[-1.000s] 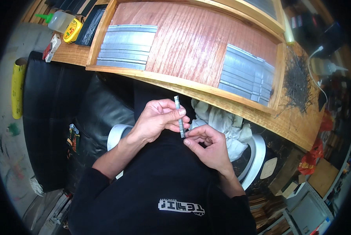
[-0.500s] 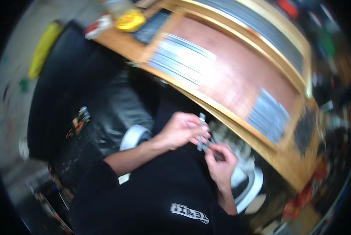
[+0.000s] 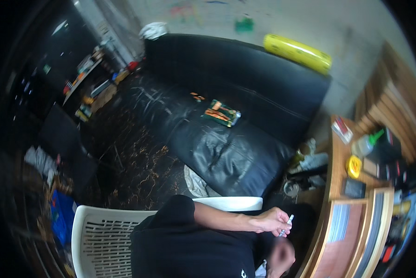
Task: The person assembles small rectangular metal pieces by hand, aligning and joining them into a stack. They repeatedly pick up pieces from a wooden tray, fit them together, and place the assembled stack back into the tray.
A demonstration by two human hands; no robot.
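Left hand [image 3: 274,220], just beside the wooden workbench [image 3: 336,185]: fingers pinched on a thin grey metal strip [image 3: 286,223], held upright, seemingly for close handling. Right hand [image 3: 279,256], below it near the workbench edge: blurred, grip impossible to tell. Behind, left of the workbench: black leather sofa [image 3: 226,139], white plastic chair [image 3: 101,231].

The room looks dim to me, brightest on the pale wall [image 3: 338,28] at the top. My right hand [image 3: 280,257] smears with blur, and fisheye edges bend into black.
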